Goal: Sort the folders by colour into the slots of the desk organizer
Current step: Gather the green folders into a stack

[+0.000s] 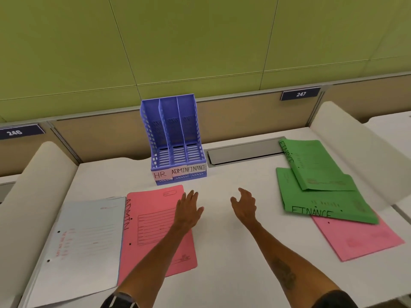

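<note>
Both grips spread, nothing held: left hand (189, 210) flat over the right edge of the red ADMIN folder (155, 230), right hand (244, 206) above bare white surface (222, 252). Clear room between hands. Ribbed purple desk organizer (175, 141) upright at back, three slots vacant. Pale blue folder (82, 247) left; two green FINANCE folders (322, 187) overlapping pink folder (358, 238) right.

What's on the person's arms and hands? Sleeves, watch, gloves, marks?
Both hands bare, no gloves: left hand, right hand. Forearms bare. A dark band, perhaps a watch, sits on the left arm at the frame's bottom edge. The right forearm bears a dark tattoo; a dark sleeve begins near the elbow.
</note>
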`<state>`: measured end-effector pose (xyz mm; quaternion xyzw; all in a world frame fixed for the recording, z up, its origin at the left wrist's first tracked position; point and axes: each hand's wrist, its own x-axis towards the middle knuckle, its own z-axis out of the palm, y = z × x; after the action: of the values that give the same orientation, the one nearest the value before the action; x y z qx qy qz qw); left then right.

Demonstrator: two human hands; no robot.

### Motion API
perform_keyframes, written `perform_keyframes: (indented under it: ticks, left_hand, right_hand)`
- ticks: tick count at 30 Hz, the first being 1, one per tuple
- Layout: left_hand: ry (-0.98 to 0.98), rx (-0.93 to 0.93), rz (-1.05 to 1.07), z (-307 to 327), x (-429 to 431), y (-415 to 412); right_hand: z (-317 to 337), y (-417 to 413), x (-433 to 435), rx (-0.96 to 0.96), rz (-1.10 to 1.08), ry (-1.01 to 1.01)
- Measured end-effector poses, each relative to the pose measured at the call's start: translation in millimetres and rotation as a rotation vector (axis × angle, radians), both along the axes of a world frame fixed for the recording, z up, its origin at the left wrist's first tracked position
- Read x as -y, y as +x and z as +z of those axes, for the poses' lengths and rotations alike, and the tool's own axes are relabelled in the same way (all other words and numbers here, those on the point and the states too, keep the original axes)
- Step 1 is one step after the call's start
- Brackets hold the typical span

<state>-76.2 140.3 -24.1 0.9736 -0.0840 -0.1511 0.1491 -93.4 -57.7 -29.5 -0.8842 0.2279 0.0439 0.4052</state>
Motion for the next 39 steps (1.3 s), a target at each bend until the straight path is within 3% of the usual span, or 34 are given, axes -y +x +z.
perform_keyframes:
  ticks: [17, 28, 39]
  left_hand:
    - [0.054, -0.214, -0.134, -28, 100, 1]
    - [0.078, -0.166, -0.074, -37, 118, -4]
    - [0.013, -0.129, -0.04, -36, 113, 2]
  right_hand:
    - [-12, -16, 138, -0.031, -0.261, -0.162]
    - [-38, -48, 194, -0.149, 0.164, -0.845]
    - [-35, -46, 220, -0.186, 0.274, -0.891]
